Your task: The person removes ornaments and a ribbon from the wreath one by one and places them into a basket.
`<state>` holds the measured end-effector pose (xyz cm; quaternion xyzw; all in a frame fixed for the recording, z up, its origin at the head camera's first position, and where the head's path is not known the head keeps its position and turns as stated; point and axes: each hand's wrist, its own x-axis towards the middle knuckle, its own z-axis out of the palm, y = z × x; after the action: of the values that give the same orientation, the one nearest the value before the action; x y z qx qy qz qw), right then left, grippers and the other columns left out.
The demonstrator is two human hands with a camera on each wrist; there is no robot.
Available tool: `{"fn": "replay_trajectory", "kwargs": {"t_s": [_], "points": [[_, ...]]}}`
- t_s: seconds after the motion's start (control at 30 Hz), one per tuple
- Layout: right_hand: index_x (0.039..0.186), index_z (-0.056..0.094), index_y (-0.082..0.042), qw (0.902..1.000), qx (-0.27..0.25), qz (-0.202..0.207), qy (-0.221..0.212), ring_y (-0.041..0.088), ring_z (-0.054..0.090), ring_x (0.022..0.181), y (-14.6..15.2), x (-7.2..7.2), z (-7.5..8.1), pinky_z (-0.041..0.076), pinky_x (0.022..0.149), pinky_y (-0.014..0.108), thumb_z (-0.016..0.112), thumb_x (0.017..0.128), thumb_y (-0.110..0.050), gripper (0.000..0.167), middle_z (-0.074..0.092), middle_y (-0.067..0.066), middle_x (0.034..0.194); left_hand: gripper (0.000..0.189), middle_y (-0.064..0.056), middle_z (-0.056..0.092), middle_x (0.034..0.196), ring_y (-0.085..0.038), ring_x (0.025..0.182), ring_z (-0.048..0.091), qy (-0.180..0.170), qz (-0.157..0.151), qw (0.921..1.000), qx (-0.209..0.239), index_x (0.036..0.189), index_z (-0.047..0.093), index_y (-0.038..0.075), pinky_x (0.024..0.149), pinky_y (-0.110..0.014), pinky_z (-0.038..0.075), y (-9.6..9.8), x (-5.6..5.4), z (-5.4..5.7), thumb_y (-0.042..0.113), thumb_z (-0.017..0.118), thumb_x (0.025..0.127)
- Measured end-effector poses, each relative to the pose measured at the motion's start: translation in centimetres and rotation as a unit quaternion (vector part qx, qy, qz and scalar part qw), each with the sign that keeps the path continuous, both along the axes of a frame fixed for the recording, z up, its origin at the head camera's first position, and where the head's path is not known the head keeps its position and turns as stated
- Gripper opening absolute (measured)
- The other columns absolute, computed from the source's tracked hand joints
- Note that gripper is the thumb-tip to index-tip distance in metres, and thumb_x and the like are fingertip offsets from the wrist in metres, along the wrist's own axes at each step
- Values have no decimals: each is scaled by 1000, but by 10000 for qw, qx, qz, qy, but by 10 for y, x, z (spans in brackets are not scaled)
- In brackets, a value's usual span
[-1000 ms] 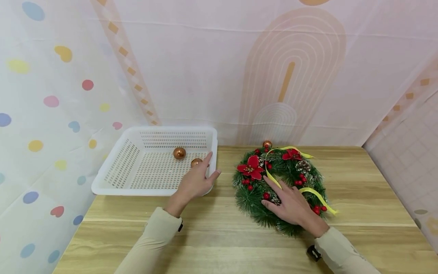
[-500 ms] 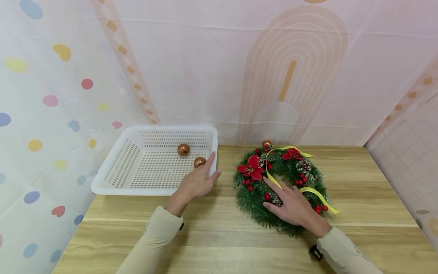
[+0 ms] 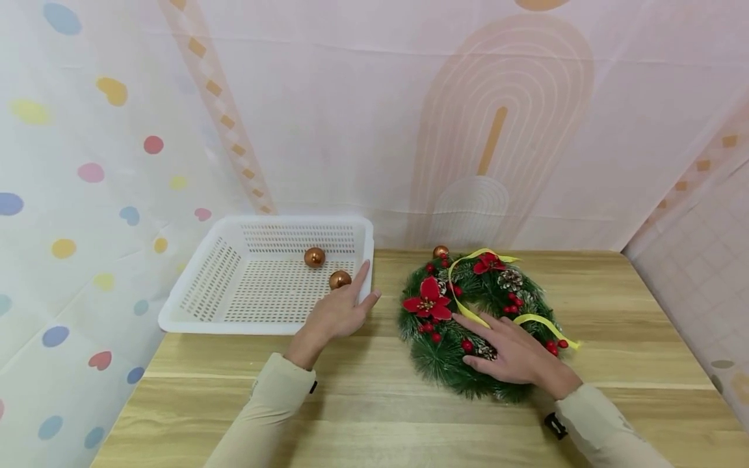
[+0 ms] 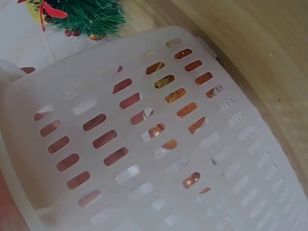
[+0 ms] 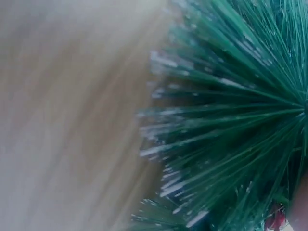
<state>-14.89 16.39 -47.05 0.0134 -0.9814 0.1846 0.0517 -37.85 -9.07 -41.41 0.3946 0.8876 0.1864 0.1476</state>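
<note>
My left hand (image 3: 336,312) grips the right rim of a white plastic basket (image 3: 175,305), index finger stretched along the rim and thumb outside. In the left wrist view the basket's slotted wall (image 4: 159,106) fills the frame, with fingers showing through the slots. Two shiny copper-coloured balls (image 3: 314,257) lie in the basket. My right hand (image 3: 517,351) holds the near side of a green Christmas wreath (image 3: 435,357), thumb and index finger spread, the other fingers mostly hidden. Red poinsettias (image 3: 428,300), red berries, pinecones and a yellow ribbon (image 3: 541,323) decorate the wreath.
Another copper ball (image 3: 441,251) shows at the wreath's far edge, close to the back of the wooden table (image 3: 363,416). A patterned cloth backdrop (image 3: 328,130) rises behind the table and along both sides.
The wreath has turned slightly counterclockwise, its far side and copper ball shifting left while my right hand moved a little right. The balls in the basket have rolled slightly. My left hand stays at the rim.
</note>
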Motion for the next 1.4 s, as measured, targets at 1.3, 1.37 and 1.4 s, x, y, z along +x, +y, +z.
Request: {"fn": "replay_trajectory", "kwargs": {"t_s": [1.3, 1.37, 1.4], "points": [[161, 8, -16, 9389, -514, -3316, -772, 59, 48, 118, -86, -89, 27, 23, 101, 76, 49, 91, -69, 98, 33, 40, 141, 70, -18, 59, 137, -28, 85, 67, 57, 99, 9999, 69, 160, 7, 28, 63, -40, 50, 2, 3, -1, 52, 39, 103], [161, 5, -15, 9404, -508, -3231, -937, 56, 52, 114, -84, -89, 27, 23, 101, 76, 49, 91, -69, 98, 48, 37, 129, 70, -17, 57, 140, -31, 90, 67, 58, 140, 9999, 60, 160, 7, 29, 68, -44, 52, 2, 3, -2, 52, 39, 103], [161, 4, -15, 9417, -489, -3169, -1020, 55, 55, 108, -84, -89, 26, 22, 101, 76, 48, 92, -68, 98, 57, 34, 116, 70, -17, 56, 141, -32, 92, 67, 58, 154, 9999, 50, 160, 6, 29, 69, -45, 52, 3, 3, -2, 52, 40, 103]]}}
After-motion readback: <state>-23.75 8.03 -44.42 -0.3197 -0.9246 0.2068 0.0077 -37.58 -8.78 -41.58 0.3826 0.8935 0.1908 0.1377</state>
